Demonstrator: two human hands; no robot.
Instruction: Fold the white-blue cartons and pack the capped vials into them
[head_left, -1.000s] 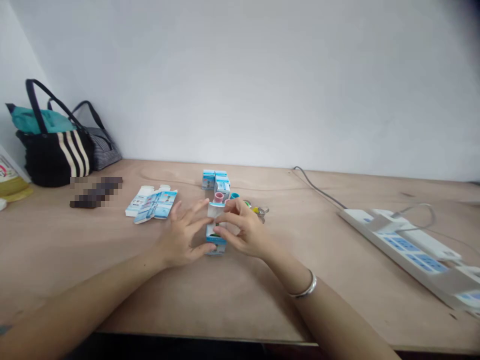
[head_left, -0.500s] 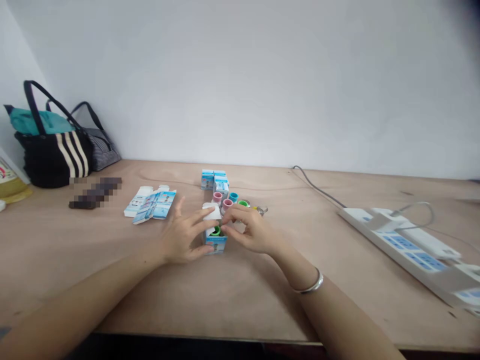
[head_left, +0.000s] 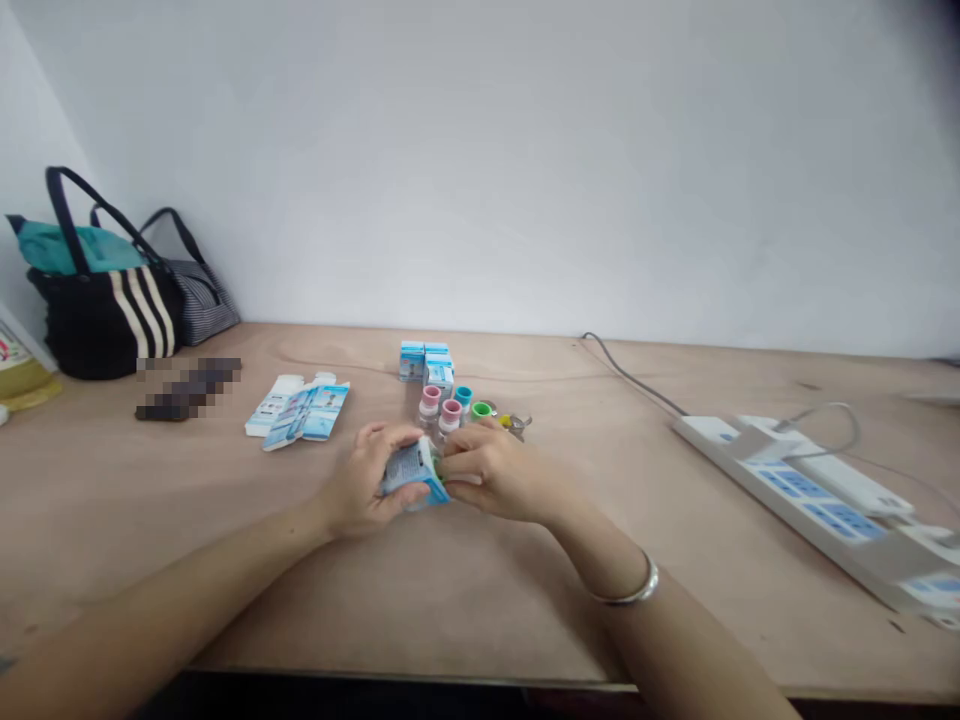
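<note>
My left hand [head_left: 371,480] is wrapped round a small blue-and-white carton [head_left: 407,466], which tilts with its open end to the right. At that end the fingers of my right hand [head_left: 495,470] are pinched together on a small bottle with a green top [head_left: 438,466]; most of the bottle is hidden by the carton and fingers. Just beyond stand small clear bottles with a pink top [head_left: 451,411], another pink top [head_left: 430,397], a blue top [head_left: 463,396] and a green top [head_left: 481,410].
Several closed cartons [head_left: 425,360] stand behind the bottles. Flattened cartons [head_left: 324,410] lie to the left, near a dark blurred-out object [head_left: 187,390] and a black striped bag [head_left: 112,315]. Small keys [head_left: 516,425] lie beside the bottles. A power strip [head_left: 795,500] with cables lies to the right.
The carton has gone from upright to tilted, its open end turning right. My left fingers have closed round it, and its raised flap no longer shows. My right hand stays at the opening.
</note>
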